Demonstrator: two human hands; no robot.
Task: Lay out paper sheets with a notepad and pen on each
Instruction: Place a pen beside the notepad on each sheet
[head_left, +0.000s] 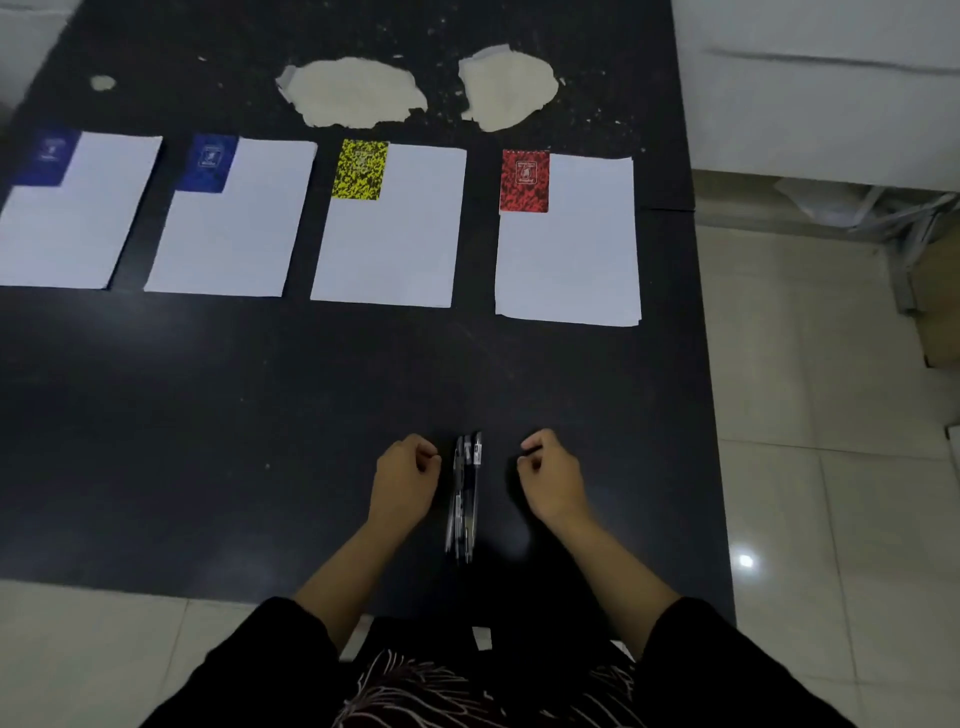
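Four white paper sheets lie in a row on the black table (311, 395). Each carries a notepad on its top-left corner: a blue notepad (47, 158) on the far-left sheet (67, 234), a second blue notepad (207, 163) on the second sheet (234, 239), a yellow notepad (360, 169) on the third sheet (389, 244), and a red notepad (524, 181) on the right sheet (569, 260). A bundle of black pens (464, 493) lies near the front edge. My left hand (405, 480) rests just left of it and my right hand (550, 480) a little to its right. Both have curled fingers and hold nothing I can see.
Two pale worn patches (358, 93) (509, 88) mark the table's far side. The table's right edge drops to a tiled floor (831, 467). A white unit (831, 104) and scrap material (893, 208) sit at the right rear.
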